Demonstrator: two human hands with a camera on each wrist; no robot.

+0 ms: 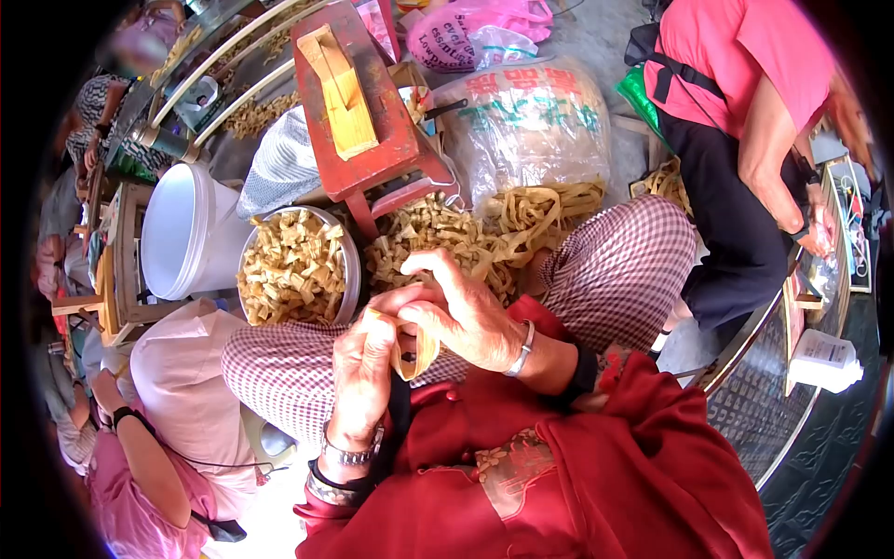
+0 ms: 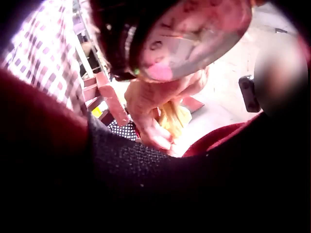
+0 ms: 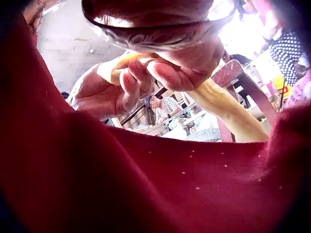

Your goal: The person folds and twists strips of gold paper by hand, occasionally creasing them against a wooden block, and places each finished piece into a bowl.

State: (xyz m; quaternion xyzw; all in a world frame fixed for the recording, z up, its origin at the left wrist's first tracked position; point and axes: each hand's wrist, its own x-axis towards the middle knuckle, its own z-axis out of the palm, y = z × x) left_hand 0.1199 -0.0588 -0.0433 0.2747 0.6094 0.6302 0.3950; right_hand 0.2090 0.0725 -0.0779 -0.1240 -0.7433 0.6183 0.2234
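Above the lap, my left hand (image 1: 361,377) and right hand (image 1: 473,326) meet and pinch a pale yellow flat strip (image 1: 422,354) between them. The strip bends into a loop below the fingers. In the right wrist view, a long length of the strip (image 3: 226,108) hangs away from the fingertips. Seen from the left wrist, the strip (image 2: 174,119) shows beside the fingers, partly covered by the watch and sleeve. Folded knots of similar yellowish material (image 1: 293,265) fill a white bucket (image 1: 352,278) in front. More knots (image 1: 410,228) and loose long strips (image 1: 549,212) lie beside it.
A red wooden stool (image 1: 312,116) bearing a grooved wooden block (image 1: 340,93) stands ahead. An open white bucket (image 1: 175,233) is at the left, and a large clear plastic bag (image 1: 531,130) lies beyond the strips. People sit close on both sides. A white bottle (image 1: 824,361) is at right.
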